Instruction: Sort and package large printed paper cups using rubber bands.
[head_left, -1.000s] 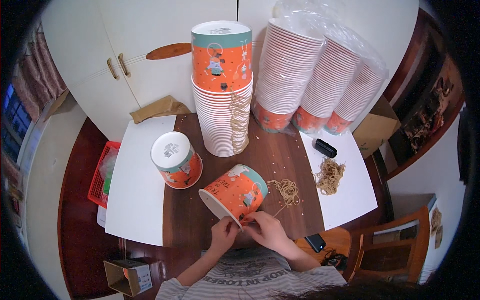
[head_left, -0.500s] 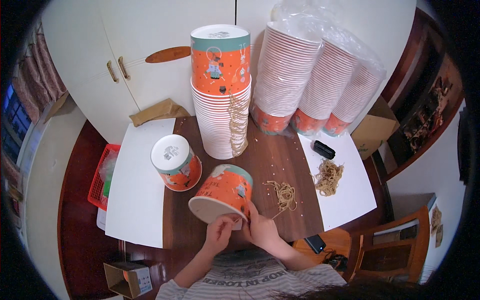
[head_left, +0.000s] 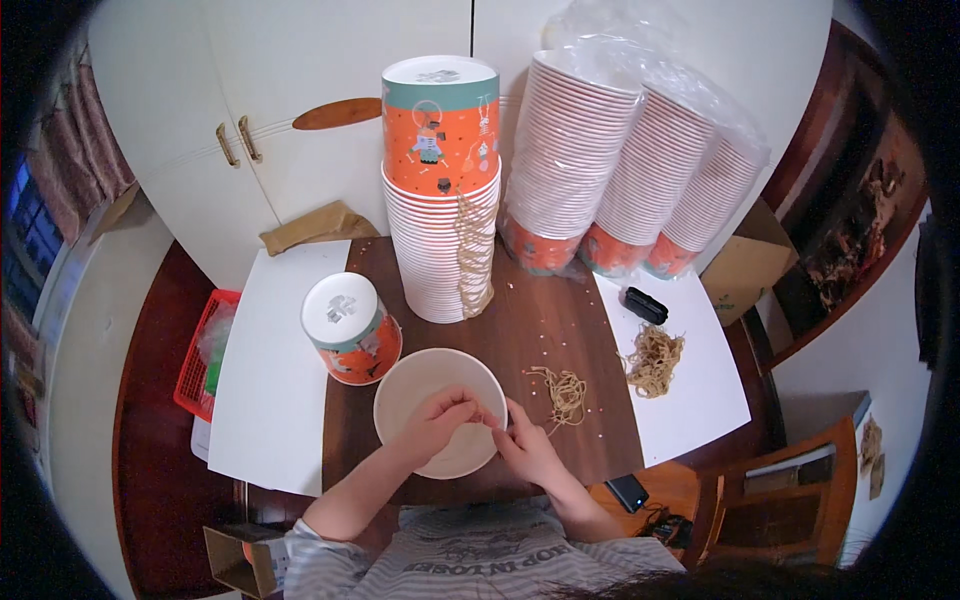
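Note:
A paper bucket (head_left: 400,385) stands at the near middle of the table, its white open mouth turned up toward me. My left hand (head_left: 445,415) reaches over the rim into it, fingers pinched close to the inner right wall. What lies between those fingertips is too small to make out. On the outside, my right hand (head_left: 528,450) closes on the bucket's right rim, its thumb and fingers beside the left fingertips. A loose tangle of tan cord (head_left: 563,395) lies just right of the bucket. Left of it, an orange and teal bucket (head_left: 352,325) stands upside down.
A tall stack of upside-down buckets (head_left: 440,240), with cords hanging down its side, stands at the back. Plastic-wrapped bucket stacks (head_left: 575,150) lean at the back right. A black object (head_left: 646,305) and a cord pile (head_left: 655,360) lie on the right white panel.
The bucket has tipped from lying toward me to mouth up. My left hand has moved from below its rim to inside it; my right hand stays near the right rim.

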